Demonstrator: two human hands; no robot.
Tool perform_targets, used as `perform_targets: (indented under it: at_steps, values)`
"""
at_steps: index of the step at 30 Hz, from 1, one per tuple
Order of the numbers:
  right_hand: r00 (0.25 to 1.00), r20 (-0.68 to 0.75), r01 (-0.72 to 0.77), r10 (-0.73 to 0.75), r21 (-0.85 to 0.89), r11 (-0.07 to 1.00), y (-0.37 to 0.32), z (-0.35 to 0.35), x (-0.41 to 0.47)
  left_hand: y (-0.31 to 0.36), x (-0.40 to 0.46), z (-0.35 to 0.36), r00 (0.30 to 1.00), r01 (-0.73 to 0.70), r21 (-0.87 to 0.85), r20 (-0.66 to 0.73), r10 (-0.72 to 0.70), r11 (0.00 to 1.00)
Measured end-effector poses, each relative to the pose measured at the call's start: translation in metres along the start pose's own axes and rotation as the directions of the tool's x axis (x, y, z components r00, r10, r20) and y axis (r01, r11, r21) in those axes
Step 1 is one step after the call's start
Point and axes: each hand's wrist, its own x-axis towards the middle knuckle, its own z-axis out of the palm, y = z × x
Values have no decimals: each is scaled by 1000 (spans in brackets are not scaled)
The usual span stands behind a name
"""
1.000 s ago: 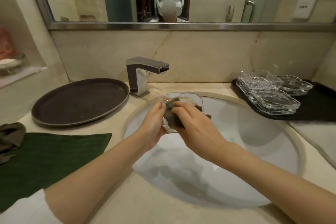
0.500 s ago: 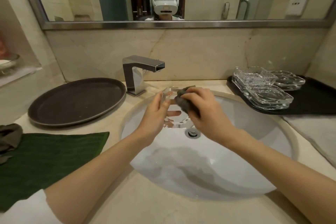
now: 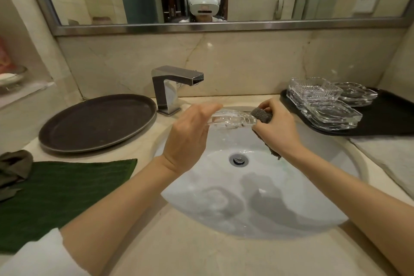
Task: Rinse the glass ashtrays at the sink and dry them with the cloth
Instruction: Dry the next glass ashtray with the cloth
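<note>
Left hand (image 3: 188,134) out over the sink (image 3: 349,188), fingers nearly straight, cradling one end of a glass ashtray (image 3: 230,120) from beneath and behind, so the piece lies nearly flat with its far end left free. Right hand (image 3: 277,132) curled round a grey cloth (image 3: 262,115), bunched and pressed against the ashtray's right end, a loose tail of it hanging below the wrist; gripped that way, probably, to work the wad along the rim and into the hollows. Held above the basin rather than the counter (image 3: 201,257), likely so that drips fall into the bowl and a slip means a shorter drop. No water visible from the tap (image 3: 177,87), which fits wiping rather than rinsing. Off to the right, on a black tray (image 3: 389,119), more ashtrays (image 3: 324,103) stacked and overlapping, within easy reach of the right hand; whether washed or waiting, impossible to tell. To the left, a round dark tray (image 3: 98,121) standing bare, plausibly meant for finished pieces. Nearer, a green mat (image 3: 62,197) with another cloth (image 3: 13,168) crumpled at its edge. Slippery glass, so a firm hold underneath worth having.
</note>
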Motion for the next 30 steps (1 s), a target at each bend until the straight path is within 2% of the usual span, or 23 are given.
perform_targets:
  at_steps: [3, 8, 10, 11, 12, 13, 15, 16, 17, 18, 19, 21, 23, 25, 27, 30]
  values:
    - [1000, 10, 7, -7, 30, 1000, 3, 1, -1, -1, -1, 1, 998, -58, 10, 11, 58, 998]
    - [998, 64, -13, 2, 175, 985, 1, 1, -1, -3, -5, 2, 999, -43, 3, 32, 43, 999]
    - [1000, 26, -16, 9, 251, 968, -1, 1, -2, -1, -6, 3, 994, 99, -12, 38, -98, 995]
    - [1000, -21, -7, 13, 275, 962, -3, 1, -4, 3, -5, 4, 969, 245, -39, 50, -243, 969]
    - [996, -87, 24, 0, 276, 961, -5, 1, -5, 7, -2, 4, 906, 421, -85, 82, -415, 903]
    - [986, -158, 98, -59, 250, 963, -8, 1, -9, 10, 1, 5, 800, 599, -146, 140, -583, 787]
    - [939, -207, 305, -276, 127, 944, -16, 5, -15, 11, 6, 7, 520, 847, -296, 286, -805, 442]
    - [913, -150, 392, -380, 53, 919, -17, 9, -18, 11, 9, 7, 398, 892, -369, 363, -843, 263]
    - [890, -56, 452, -452, -23, 892, -18, 15, -22, 10, 11, 7, 309, 902, -415, 436, -845, 116]
    - [873, 43, 487, -485, -95, 868, -17, 22, -25, 11, 11, 7, 254, 899, -438, 496, -830, 14]
    - [860, 117, 510, -496, -174, 842, -16, 28, -29, 13, 10, 8, 231, 898, -439, 527, -818, -29]
    - [850, 182, 526, -494, -318, 789, -17, 37, -38, 17, 7, 11, 235, 916, -402, 526, -817, 4]
    - [838, 187, 545, -513, -344, 765, -22, 43, -43, 17, 3, 14, 269, 928, -363, 497, -825, 83]
    - [837, 245, 541, -489, -240, 806, -27, 45, -47, 15, 2, 15, 293, 929, -350, 490, -821, 122]
    - [824, 329, 507, -462, -63, 860, -31, 39, -47, 11, 1, 14, 310, 920, -370, 495, -811, 126]
    - [760, 436, 502, -483, 79, 861, -29, 27, -46, 9, 3, 7, 361, 894, -416, 453, -815, 165]
